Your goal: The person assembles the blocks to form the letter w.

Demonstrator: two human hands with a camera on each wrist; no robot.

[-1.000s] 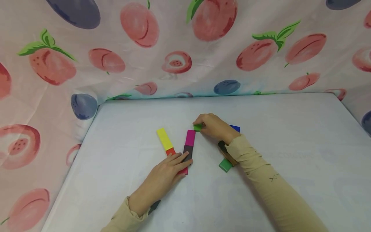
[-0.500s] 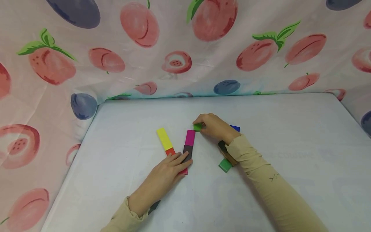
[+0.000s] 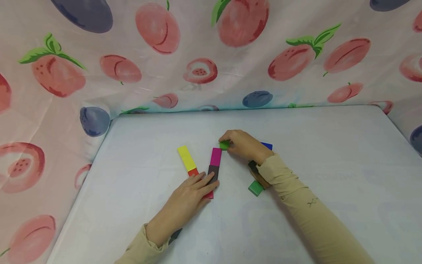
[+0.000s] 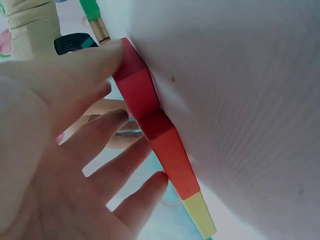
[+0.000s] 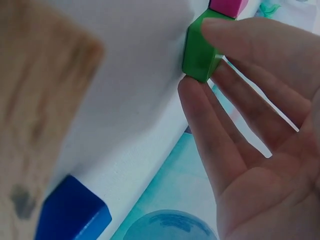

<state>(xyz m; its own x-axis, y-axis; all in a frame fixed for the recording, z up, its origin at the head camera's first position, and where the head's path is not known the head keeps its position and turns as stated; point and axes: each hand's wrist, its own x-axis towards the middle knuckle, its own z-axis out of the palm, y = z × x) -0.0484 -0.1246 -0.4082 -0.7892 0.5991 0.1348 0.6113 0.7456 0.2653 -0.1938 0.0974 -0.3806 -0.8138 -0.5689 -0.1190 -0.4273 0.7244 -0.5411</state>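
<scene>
My right hand point(image 3: 245, 145) pinches a light green block point(image 3: 224, 146) between thumb and fingertips; the right wrist view shows the thumb on top of this green block point(image 5: 200, 52). It sits at the far end of a magenta block point(image 3: 215, 157). A dark block point(image 3: 213, 174) continues that line toward me. My left hand point(image 3: 181, 203) lies over the near ends of two slanting rows, its fingers extended and touching blocks. Its thumb touches a crimson block point(image 4: 137, 87) in the left wrist view. Beyond come a red block point(image 4: 172, 155) and a yellow block point(image 3: 187, 157).
A blue block point(image 3: 267, 146) lies behind my right wrist, partly hidden. Below the wrist are a darker green block point(image 3: 255, 187) and a bare wooden piece point(image 3: 262, 180). A fruit-print cloth point(image 3: 201, 44) rises along the back edge of the white table point(image 3: 329, 146).
</scene>
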